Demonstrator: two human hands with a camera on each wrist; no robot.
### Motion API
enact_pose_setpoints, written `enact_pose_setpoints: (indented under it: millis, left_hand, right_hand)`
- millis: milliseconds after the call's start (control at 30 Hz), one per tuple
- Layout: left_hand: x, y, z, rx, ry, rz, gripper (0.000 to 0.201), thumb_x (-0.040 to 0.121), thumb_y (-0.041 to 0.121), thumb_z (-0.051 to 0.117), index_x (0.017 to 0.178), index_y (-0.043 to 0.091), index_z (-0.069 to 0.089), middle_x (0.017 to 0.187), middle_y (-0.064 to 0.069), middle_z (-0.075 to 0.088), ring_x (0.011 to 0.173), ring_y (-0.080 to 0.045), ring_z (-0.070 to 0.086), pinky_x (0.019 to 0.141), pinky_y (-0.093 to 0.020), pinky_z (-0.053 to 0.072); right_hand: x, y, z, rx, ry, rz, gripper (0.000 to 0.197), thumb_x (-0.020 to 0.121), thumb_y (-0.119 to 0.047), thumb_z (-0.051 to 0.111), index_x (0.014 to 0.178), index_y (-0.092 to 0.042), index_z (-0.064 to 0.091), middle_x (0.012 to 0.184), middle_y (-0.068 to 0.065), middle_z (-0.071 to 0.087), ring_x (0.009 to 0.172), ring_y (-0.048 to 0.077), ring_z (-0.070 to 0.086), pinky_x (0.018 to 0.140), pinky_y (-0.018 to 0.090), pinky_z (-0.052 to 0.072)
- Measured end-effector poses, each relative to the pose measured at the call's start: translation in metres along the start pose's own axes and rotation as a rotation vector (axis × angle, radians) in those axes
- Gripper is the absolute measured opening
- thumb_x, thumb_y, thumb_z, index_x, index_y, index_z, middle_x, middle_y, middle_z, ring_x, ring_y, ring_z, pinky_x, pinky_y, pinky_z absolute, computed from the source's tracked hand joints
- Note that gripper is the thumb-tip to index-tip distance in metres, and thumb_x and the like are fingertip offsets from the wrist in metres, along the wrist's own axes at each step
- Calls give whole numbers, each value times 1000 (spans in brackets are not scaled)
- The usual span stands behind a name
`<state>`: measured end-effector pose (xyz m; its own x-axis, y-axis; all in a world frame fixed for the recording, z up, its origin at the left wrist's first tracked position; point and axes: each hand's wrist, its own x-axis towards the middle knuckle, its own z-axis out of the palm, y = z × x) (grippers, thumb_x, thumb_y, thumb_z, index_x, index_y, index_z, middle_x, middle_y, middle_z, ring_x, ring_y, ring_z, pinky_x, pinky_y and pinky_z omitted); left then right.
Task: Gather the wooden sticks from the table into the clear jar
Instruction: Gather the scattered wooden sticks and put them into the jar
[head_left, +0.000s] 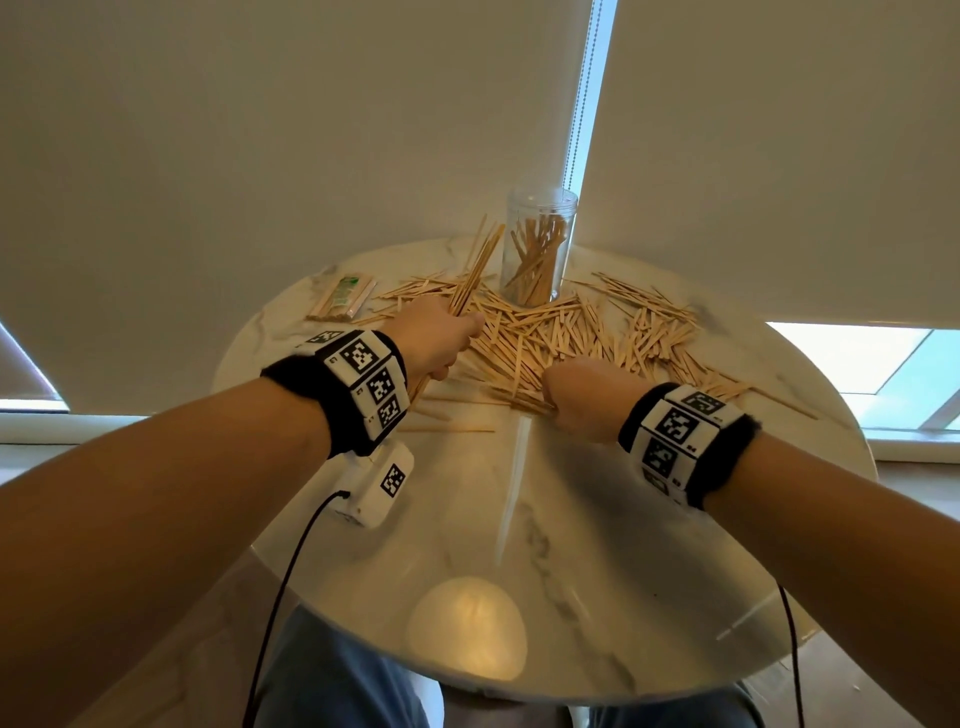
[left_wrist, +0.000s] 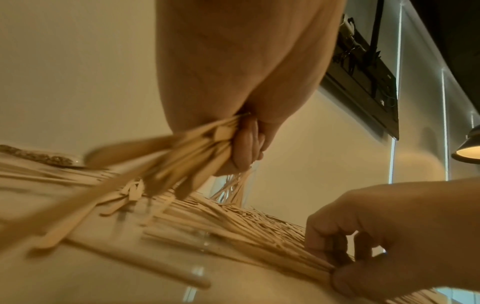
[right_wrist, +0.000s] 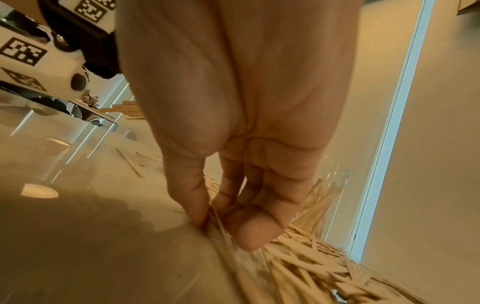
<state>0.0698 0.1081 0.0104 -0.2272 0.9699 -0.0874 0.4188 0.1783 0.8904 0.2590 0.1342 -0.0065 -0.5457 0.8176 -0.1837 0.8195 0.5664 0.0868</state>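
A wide heap of thin wooden sticks (head_left: 587, 332) covers the far half of the round marble table (head_left: 597, 545). Behind the heap stands the clear jar (head_left: 537, 244), upright, with several sticks inside. My left hand (head_left: 436, 338) grips a bundle of sticks (head_left: 475, 273) that points up and away; the left wrist view shows my fingers (left_wrist: 246, 144) curled round that bundle (left_wrist: 187, 152). My right hand (head_left: 582, 395) is at the heap's near edge, thumb and fingers (right_wrist: 197, 205) pinching a few sticks (right_wrist: 221, 228) against the tabletop.
A wrapped packet of sticks (head_left: 343, 296) lies at the table's far left. A white marked box (head_left: 379, 483) with a black cable hangs under my left wrist. Single sticks (head_left: 447, 429) lie near my left hand. Roller blinds hang behind the table.
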Motion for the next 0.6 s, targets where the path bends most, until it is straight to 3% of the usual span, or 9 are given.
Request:
enact_pose_setpoints:
  millis: [133, 233, 367, 433, 533, 600]
  left_hand:
    - [3, 2, 3, -77, 54, 12, 26, 101, 34, 51, 95, 10, 59, 70, -1, 47, 52, -13, 37, 45, -24, 33]
    - [8, -1, 2, -181, 161, 21, 36, 102, 43, 47, 96, 10, 60, 70, 0, 48, 51, -13, 40, 46, -26, 37]
    - [16, -6, -5, -234, 429, 117, 43, 98, 61, 37, 89, 22, 54, 76, 1, 55, 65, -19, 54, 69, -40, 53]
    - [19, -6, -6, -279, 495, 156, 46, 92, 67, 37, 89, 25, 55, 76, 2, 56, 71, -22, 56, 77, -48, 54]
    - [16, 2, 6, -307, 397, 213, 48, 92, 67, 43, 92, 21, 55, 74, 4, 54, 65, -17, 53, 67, -41, 51]
    - [13, 10, 19, -247, 275, 208, 62, 85, 74, 48, 101, 16, 59, 76, 4, 56, 65, -14, 55, 62, -32, 52]
  right_hand:
    - [-2, 1, 1, -13, 25, -36, 22, 98, -20, 54, 117, -13, 63, 101, 5, 65, 91, 23, 62, 85, 36, 57]
    - [-2, 6, -1, 38, 64, -8, 20, 97, -15, 53, 113, -11, 65, 96, 5, 66, 88, 21, 63, 83, 33, 57]
    - [2, 22, -15, 319, 148, 90, 13, 96, -17, 59, 104, -16, 70, 86, -1, 66, 78, 15, 61, 69, 24, 52]
    - [1, 28, -25, 527, 194, 137, 9, 95, -19, 63, 100, -17, 70, 87, 1, 70, 80, 16, 67, 73, 29, 57]
    - [-1, 30, -41, 905, 279, 141, 6, 94, -17, 66, 98, -15, 71, 89, 4, 74, 81, 17, 73, 74, 28, 60]
    - [-1, 24, -48, 1087, 301, 83, 8, 92, -16, 69, 99, -11, 71, 90, 6, 75, 81, 18, 75, 76, 30, 61]
